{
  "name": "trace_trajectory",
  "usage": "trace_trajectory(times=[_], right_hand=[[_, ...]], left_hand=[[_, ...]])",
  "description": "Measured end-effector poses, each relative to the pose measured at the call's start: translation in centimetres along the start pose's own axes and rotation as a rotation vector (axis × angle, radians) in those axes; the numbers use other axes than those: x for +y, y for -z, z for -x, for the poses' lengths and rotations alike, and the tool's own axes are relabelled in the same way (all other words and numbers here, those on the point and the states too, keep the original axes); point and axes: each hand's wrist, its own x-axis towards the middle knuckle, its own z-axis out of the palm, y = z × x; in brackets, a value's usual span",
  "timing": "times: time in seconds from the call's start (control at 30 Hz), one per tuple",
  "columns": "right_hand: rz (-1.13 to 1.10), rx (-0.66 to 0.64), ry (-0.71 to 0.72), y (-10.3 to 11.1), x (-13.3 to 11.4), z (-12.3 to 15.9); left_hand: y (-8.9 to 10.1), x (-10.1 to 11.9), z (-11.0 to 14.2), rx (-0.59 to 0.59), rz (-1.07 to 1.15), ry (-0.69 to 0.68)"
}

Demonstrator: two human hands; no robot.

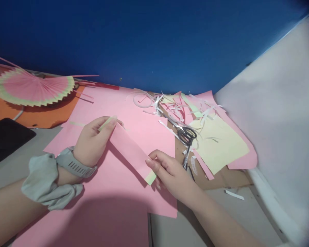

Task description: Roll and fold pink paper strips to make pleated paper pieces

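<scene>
A pink paper strip [130, 149] with pale green ends is stretched between my two hands, slanting down to the right. My left hand [94, 137] pinches its upper left end between thumb and fingers. At the lower right end, my right hand [170, 175] grips the strip close to its green edge. Beneath both hands lie large pink paper sheets [123, 209]. To the right of my right hand is a pair of scissors [186, 136] with black handles. The fingers under the strip are partly hidden.
A pleated pink and green paper fan [36, 87] rests on orange paper [59, 113] at the left. Near it lies a black flat object [10, 139]. Paper scraps [177, 109] and a pale yellow sheet [221, 144] cover the right. A blue wall [144, 41] stands behind.
</scene>
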Motion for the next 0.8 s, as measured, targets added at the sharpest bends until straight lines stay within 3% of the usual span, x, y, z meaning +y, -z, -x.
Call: trace_trajectory(times=[0.23, 0.43, 0.63, 0.8], right_hand=[[0.331, -0.134, 0.223, 0.2, -0.6, 0.2], [0.389, -0.066, 0.215, -0.3, 0.0, -0.2], [0.334, -0.045, 0.157, -0.3, -0.3, -0.1], [0.224, 0.141, 0.11, 0.5, 0.0, -0.4]], left_hand=[[-0.9, 1.2, 1.4, -0.153, -0.006, 0.013], [-1.7, 1.8, 3.3, -0.409, 0.052, -0.019], [-1.4, 1.1, 2.7, -0.341, -0.026, -0.004], [-1.3, 0.9, 2.2, -0.217, 0.067, 0.048]])
